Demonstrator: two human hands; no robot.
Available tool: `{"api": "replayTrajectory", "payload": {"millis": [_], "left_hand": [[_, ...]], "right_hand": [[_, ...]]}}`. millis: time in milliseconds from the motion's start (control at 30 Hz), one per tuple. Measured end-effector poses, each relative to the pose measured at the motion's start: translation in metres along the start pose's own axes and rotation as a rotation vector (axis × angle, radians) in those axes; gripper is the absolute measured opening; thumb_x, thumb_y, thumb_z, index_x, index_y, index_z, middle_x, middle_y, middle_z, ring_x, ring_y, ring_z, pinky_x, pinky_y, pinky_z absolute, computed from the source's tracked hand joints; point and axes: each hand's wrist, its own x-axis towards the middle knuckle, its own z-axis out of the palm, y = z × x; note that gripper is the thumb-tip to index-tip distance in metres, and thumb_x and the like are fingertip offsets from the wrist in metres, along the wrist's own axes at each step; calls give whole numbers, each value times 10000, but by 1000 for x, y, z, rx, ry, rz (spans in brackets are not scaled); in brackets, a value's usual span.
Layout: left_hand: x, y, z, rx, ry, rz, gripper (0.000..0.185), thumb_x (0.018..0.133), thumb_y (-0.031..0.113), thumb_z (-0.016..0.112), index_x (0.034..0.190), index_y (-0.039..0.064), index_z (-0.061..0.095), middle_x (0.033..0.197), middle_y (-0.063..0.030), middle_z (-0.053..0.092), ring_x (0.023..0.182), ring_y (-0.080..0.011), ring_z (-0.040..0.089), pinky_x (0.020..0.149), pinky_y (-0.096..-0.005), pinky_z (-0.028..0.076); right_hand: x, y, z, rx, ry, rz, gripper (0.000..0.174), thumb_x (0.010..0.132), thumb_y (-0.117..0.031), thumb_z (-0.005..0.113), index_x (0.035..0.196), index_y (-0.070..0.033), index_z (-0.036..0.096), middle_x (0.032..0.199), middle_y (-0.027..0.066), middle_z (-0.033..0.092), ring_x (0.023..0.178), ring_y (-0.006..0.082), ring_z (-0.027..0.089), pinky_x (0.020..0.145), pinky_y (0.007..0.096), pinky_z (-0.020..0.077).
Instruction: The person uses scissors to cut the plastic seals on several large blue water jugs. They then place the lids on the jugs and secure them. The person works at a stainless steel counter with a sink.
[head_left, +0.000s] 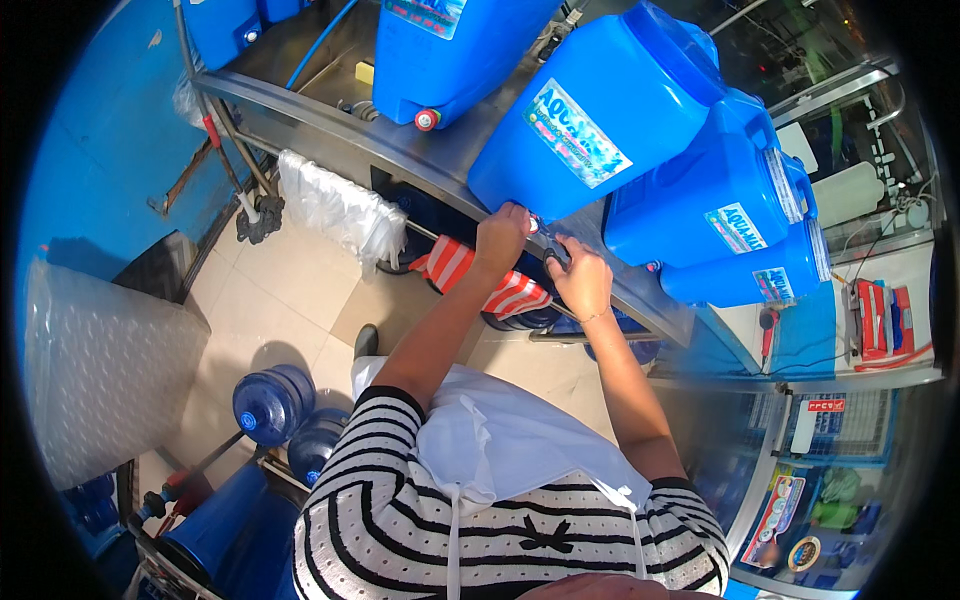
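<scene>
A large blue plastic water container (592, 112) with a printed label and a wide blue lid stands on the stainless steel counter (420, 161). Low on its front, at the counter's edge, is a small red-and-white tap (534, 224). My left hand (504, 238) has its fingers pinched at this tap; what lies between the fingertips is partly hidden. In my right hand (583, 279) is a pair of dark-handled scissors (551, 251), its blades pointing up towards the tap and my left fingers.
Another blue container (450, 60) with a red tap stands to the left, and more blue containers (701, 195) to the right. Clear plastic bags (341, 206) and a red-and-white striped cloth (487, 277) hang below the counter. Round water bottles (274, 405) sit on the tiled floor.
</scene>
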Motion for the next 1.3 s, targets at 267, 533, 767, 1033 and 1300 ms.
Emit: {"api": "replayTrajectory", "payload": {"millis": [267, 533, 767, 1033, 1300], "left_hand": [[-4, 10, 0, -32, -44, -47, 91, 907, 134, 573, 921, 45, 562, 808, -125, 586, 687, -333, 639, 585, -411, 535], [1, 7, 4, -69, -78, -94, 117, 916, 148, 566, 946, 34, 566, 841, -155, 606, 727, -350, 641, 609, -434, 529], [1, 5, 11, -15, -93, -108, 141, 933, 150, 541, 889, 19, 566, 813, -172, 618, 699, -359, 640, 609, -436, 524], [1, 8, 17, -26, 40, -200, 188, 944, 167, 542, 854, 9, 592, 795, -173, 638, 716, -356, 648, 612, -443, 513], [0, 15, 9, -411, 67, -550, 217, 861, 204, 662, 812, -7, 669, 752, -192, 671, 693, -372, 657, 622, -427, 509]], "right_hand": [[10, -8, -5, -99, -21, -52, 364, 753, -213, 740, 1094, -107, 674, 896, 159, 687, 787, 365, 668, 707, 453, 533], [23, -11, -3, -82, -125, 71, 290, 786, -228, 710, 1033, -78, 720, 781, 182, 697, 712, 341, 676, 656, 423, 523], [34, 17, 11, 733, -327, 526, 198, 886, -233, 688, 1002, -72, 703, 576, -33, 547, 440, 51, 420, 391, 244, 292], [27, 26, 12, 1700, -571, 973, 254, 914, -350, 669, 993, -118, 601, 570, -87, 374, 427, 32, 304, 359, 169, 225], [16, 15, 28, 439, -115, 243, 163, 909, -190, 648, 982, -50, 689, 593, -6, 614, 514, 56, 504, 460, 250, 352]]}}
